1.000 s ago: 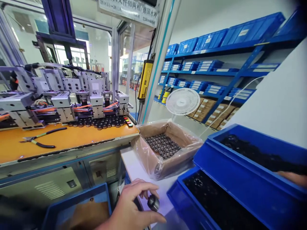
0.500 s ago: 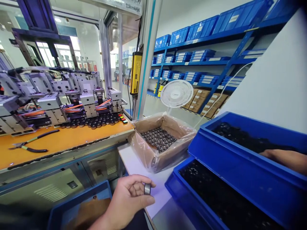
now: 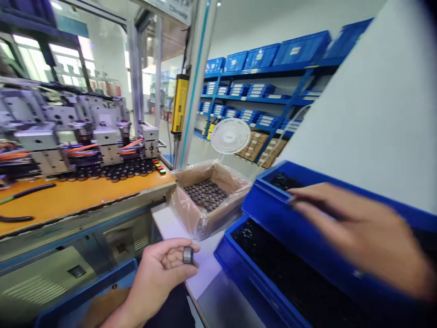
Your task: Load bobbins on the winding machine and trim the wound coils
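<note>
My left hand (image 3: 167, 269) holds a small metal ring (image 3: 188, 255) between thumb and fingers, above the edge of a white table (image 3: 208, 269). My right hand (image 3: 355, 228) is blurred by motion over the upper blue bin (image 3: 269, 205); thumb and forefinger pinch a small dark piece (image 3: 291, 202). Black parts (image 3: 283, 181) lie inside that bin. Below it, a lower blue bin (image 3: 221, 253) also contains dark parts. Beyond my left hand stands a plastic-lined carton (image 3: 184, 212) with many small round metal parts (image 3: 206, 195).
On the left, an orange bench (image 3: 102, 198) carries a machine (image 3: 109, 141), rows of black round parts (image 3: 118, 173) and pliers (image 3: 25, 193). A white fan (image 3: 230, 136) stands behind the carton. Another blue bin (image 3: 88, 287) sits low at the left.
My right hand has come up out of the upper bin and moved left, now pinching a small dark piece. My left hand still holds the ring. The view has turned right.
</note>
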Demonstrator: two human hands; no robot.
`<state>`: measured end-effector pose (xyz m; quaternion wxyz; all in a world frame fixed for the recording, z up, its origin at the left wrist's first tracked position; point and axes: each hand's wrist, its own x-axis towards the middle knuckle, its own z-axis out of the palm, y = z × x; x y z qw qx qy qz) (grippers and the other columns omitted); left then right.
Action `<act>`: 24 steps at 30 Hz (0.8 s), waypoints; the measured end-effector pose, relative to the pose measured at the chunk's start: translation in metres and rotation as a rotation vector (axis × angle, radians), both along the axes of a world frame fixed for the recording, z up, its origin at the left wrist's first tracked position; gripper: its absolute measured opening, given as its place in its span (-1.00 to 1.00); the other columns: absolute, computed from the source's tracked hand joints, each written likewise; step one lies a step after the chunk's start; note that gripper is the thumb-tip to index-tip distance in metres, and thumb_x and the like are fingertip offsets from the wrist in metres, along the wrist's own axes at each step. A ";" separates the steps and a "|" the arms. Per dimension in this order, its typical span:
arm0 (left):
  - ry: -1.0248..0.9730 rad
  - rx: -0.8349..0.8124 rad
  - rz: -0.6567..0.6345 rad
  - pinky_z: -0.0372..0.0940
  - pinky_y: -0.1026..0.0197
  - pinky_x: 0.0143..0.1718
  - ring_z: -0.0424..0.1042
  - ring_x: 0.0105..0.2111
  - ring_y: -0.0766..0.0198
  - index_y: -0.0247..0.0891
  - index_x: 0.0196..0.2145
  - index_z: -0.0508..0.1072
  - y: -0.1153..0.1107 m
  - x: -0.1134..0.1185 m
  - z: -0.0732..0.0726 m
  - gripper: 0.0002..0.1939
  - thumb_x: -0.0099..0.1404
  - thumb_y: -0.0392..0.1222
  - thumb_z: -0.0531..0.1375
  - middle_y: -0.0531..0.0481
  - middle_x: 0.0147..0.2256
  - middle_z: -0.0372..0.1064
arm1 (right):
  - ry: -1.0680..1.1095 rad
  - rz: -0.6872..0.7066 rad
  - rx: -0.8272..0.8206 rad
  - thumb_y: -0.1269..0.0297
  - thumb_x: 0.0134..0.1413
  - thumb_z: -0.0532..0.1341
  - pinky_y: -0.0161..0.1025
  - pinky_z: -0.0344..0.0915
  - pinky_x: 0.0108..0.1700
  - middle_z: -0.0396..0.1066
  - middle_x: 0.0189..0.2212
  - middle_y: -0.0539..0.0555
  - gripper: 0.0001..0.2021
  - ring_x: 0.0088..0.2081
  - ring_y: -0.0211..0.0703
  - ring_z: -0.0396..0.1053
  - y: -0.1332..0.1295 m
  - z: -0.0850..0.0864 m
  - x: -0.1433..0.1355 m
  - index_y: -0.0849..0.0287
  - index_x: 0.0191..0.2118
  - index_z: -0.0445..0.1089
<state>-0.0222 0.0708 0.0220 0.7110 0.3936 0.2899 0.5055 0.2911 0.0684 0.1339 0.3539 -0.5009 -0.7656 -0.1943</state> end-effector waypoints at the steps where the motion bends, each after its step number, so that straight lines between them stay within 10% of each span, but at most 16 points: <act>1: 0.019 0.015 -0.011 0.47 0.37 -0.32 0.58 -0.41 0.30 -0.19 -0.27 0.67 0.000 0.002 0.001 -0.61 -0.13 -0.38 0.51 -0.10 -0.27 0.64 | 0.037 0.142 -0.045 0.30 0.27 0.20 -0.31 0.44 -0.26 0.52 -0.33 0.06 -0.91 -0.33 -0.24 0.49 -0.009 -0.012 -0.020 0.12 -0.18 0.45; 4: 0.164 0.095 -0.046 0.50 0.36 -0.31 0.62 -0.37 0.22 -0.19 -0.25 0.67 -0.002 0.010 0.001 -0.63 -0.08 -0.39 0.48 -0.10 -0.30 0.65 | 0.264 0.501 -0.202 0.53 0.23 0.14 -0.38 0.44 -0.24 0.47 -0.32 0.07 -0.84 -0.29 -0.29 0.46 -0.027 -0.059 -0.074 0.18 -0.14 0.38; 9: 0.328 0.198 -0.099 0.51 0.36 -0.30 0.63 -0.39 0.19 -0.19 -0.23 0.67 -0.009 0.021 -0.004 -0.63 -0.06 -0.40 0.46 -0.05 -0.39 0.64 | 0.378 0.660 -0.256 0.51 0.22 0.18 -0.34 0.43 -0.22 0.41 -0.28 0.16 -0.86 -0.25 -0.25 0.40 -0.029 -0.104 -0.095 0.27 -0.12 0.40; 24: 0.190 0.077 -0.123 0.50 0.42 -0.30 0.64 -0.36 0.24 -0.21 -0.25 0.65 -0.008 0.040 -0.008 -0.63 -0.04 -0.50 0.44 -0.04 -0.35 0.65 | 0.363 0.728 -0.201 0.55 0.07 0.18 -0.21 0.48 -0.19 0.42 -0.21 0.22 -0.71 -0.19 -0.15 0.43 -0.024 -0.102 -0.081 0.31 -0.04 0.36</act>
